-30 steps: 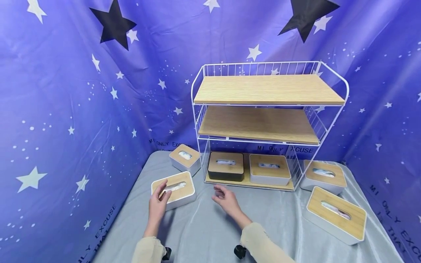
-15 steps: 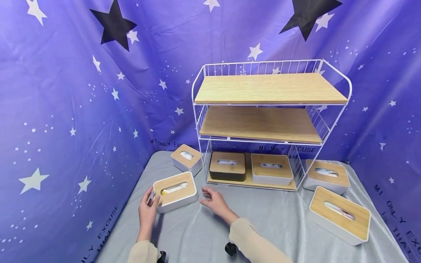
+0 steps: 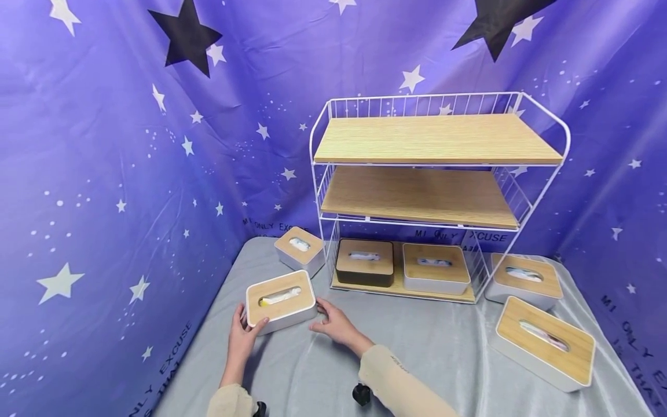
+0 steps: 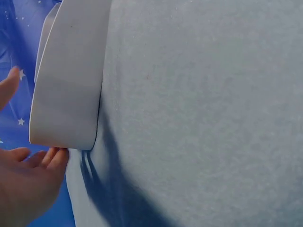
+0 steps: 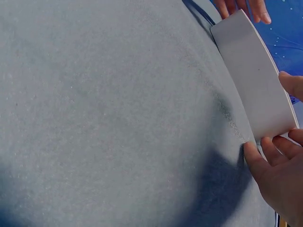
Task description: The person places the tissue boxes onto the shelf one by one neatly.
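A white tissue box (image 3: 292,318) with a wooden lid lies on the grey cloth, tissue showing in its slot. At its left end is my left hand (image 3: 242,339), fingertips right at the end wall and thumb raised apart from the fingers. My right hand (image 3: 341,325) is at the opposite end. In the right wrist view, fingers (image 5: 267,153) of that hand lie along the low edge of the end wall, with the thumb (image 5: 291,85) beside the lid's rim. Neither hand has its fingers curled round the box.
A white wire rack (image 3: 417,223) stands behind, with a black tissue box (image 3: 365,278) and a white-sided one (image 3: 436,284) on its lowest board. Another tissue box (image 3: 299,255) sits at back left. Two more, a rear one (image 3: 526,272) and a front one (image 3: 544,347), are on the right.
My left hand has moved from over the box's lid to its left end. The right hand has come leftward to the right end. The box stays about where it was.
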A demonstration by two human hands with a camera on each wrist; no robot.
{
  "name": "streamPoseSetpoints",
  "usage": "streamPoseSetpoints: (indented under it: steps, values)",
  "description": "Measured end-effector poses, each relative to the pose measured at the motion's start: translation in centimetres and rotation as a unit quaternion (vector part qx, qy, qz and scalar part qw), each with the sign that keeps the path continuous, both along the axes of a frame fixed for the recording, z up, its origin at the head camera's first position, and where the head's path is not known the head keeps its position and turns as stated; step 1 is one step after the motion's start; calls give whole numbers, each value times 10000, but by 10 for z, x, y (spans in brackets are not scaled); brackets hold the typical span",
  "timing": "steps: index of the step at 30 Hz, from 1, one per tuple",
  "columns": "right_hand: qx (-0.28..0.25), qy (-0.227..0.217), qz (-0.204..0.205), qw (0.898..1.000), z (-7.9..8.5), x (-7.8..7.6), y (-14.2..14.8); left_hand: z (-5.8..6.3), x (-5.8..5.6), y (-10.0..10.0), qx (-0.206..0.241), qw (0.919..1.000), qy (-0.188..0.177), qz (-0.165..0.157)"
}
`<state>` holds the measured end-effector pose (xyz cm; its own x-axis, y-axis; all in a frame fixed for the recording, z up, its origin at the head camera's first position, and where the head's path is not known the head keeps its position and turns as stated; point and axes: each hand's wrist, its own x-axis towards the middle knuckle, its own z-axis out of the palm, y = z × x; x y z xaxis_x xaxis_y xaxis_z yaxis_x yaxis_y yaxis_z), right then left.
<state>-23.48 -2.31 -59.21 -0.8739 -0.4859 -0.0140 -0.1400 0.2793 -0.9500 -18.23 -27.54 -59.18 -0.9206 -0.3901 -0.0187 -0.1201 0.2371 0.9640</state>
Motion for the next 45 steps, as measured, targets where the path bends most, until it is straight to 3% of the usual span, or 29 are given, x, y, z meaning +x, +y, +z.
streamPoseSetpoints:
  steps: [5, 15, 22, 30, 38, 45]
  values:
    - [-21, -70, 19, 10000, -1, -2, 1, -3, 0, 2, -518, 9977, -373, -218]
    - [-76, 131, -323, 9994, 2, 3, 7, -1, 6, 8, -1118, 9927, -440, -135]
    - [-621, 515, -805, 9935, 1, 13, 15, 5, 15, 12, -935, 9952, -222, -170]
    - [-1146, 981, -1564, 9761, -2, 19, 22, 11, 27, 23, -661, 9971, 167, -350]
    - [-1428, 1269, -1886, 9633, 30, 40, 35, 23, 34, 36, -778, 9957, 382, -336]
    - [-1746, 1594, -2078, 9492, 6, 36, 48, 40, 38, 48, -759, 9953, 496, -338]
